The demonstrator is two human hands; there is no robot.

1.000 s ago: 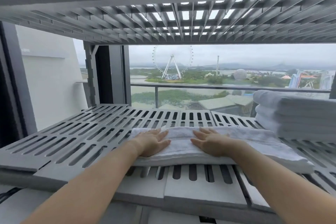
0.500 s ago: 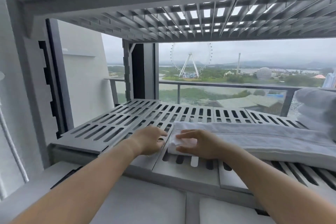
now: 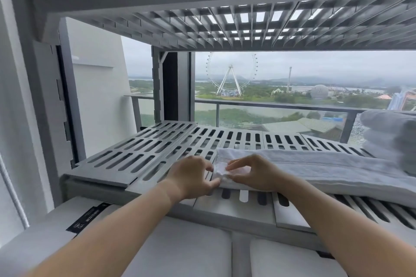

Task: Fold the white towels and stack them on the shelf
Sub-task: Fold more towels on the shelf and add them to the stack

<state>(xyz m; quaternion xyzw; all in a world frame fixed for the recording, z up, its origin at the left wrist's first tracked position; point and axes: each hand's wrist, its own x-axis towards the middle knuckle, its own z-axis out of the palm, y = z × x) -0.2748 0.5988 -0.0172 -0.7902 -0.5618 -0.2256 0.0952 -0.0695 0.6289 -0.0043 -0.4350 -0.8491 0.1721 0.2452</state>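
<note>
A long folded white towel (image 3: 315, 166) lies across the grey slotted shelf (image 3: 139, 155), reaching from the middle to the right edge of view. My left hand (image 3: 191, 175) and my right hand (image 3: 249, 173) meet at the towel's left end. Each hand pinches that end between thumb and curled fingers, and the corner is lifted slightly off the shelf. A stack of folded white towels (image 3: 391, 139) stands on the shelf at the far right, partly cut off by the frame.
A second slotted shelf (image 3: 247, 24) hangs low overhead. Grey uprights (image 3: 45, 101) stand at the left. Behind the shelf are a window and balcony rail (image 3: 270, 108). White cushions (image 3: 180, 254) lie below the shelf front.
Both hands slid from the towel's middle to its left end and went from pressing flat to pinching the corner. My view turned left, pushing the stack to the frame's right edge.
</note>
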